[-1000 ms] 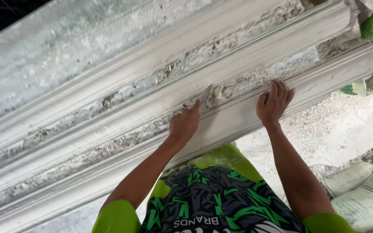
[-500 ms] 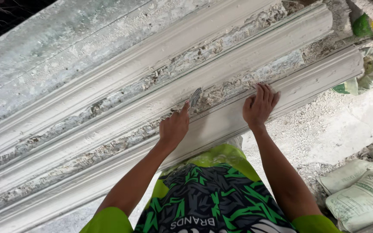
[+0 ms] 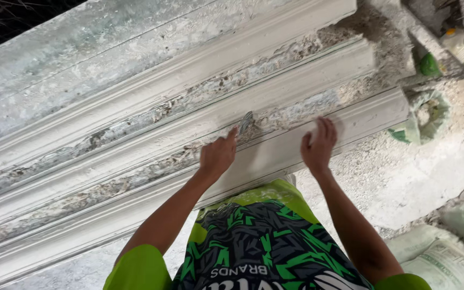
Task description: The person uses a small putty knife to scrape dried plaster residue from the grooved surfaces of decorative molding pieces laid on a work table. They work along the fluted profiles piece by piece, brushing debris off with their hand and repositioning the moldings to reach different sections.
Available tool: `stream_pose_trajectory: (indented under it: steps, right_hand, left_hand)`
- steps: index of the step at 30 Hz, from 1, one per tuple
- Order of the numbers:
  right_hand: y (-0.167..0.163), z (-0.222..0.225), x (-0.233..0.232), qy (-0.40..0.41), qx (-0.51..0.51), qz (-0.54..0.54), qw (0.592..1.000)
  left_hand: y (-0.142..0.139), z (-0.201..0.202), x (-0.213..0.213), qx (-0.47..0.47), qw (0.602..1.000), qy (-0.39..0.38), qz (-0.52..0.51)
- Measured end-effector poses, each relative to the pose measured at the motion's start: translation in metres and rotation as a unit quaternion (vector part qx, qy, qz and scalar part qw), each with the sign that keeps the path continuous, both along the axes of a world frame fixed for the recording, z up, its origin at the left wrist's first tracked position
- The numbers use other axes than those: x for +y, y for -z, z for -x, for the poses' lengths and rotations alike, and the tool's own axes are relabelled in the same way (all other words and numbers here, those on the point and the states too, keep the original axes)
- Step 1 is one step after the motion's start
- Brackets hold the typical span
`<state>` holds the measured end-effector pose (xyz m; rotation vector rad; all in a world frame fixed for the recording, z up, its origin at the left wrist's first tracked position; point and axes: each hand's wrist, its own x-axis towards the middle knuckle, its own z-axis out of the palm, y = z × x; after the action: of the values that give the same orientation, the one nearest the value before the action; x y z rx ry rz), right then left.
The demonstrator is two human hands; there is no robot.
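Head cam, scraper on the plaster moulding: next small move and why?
Probably draw the scraper further along the rough groove. The left hand holds its blade in that crusted channel of the moulding, residue runs on along it, and the right hand rests flat on the front strip.

Both hands point(image 3: 217, 157) point(image 3: 318, 146) outstretched, fingers loose

The plaster moulding point(image 3: 296, 91) is looking matt, chalky and rough in its grooves; the small blade point(image 3: 246, 123) is seeming metallic, perhaps.
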<state>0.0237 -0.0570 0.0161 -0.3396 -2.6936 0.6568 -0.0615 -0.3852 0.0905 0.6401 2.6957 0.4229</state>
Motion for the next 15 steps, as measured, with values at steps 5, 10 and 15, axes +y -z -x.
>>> stream_pose_trajectory:
  steps: [5, 10, 15]
  right_hand:
    - [-0.005, 0.025, 0.108, 0.033, 0.002, -0.035, 0.999]
    - [-0.005, 0.045, 0.138, 0.047, -0.015, -0.08, 0.996]
    - [-0.004, 0.043, 0.131, 0.046, 0.004, -0.08, 0.996]
  left_hand:
    - [0.003, 0.004, 0.01, -0.017, 0.999, 0.0, 0.028]
    - [0.001, 0.012, 0.017, 0.058, 0.998, 0.028, 0.008]
    - [-0.016, 0.029, 0.021, -0.001, 0.996, 0.052, 0.07]
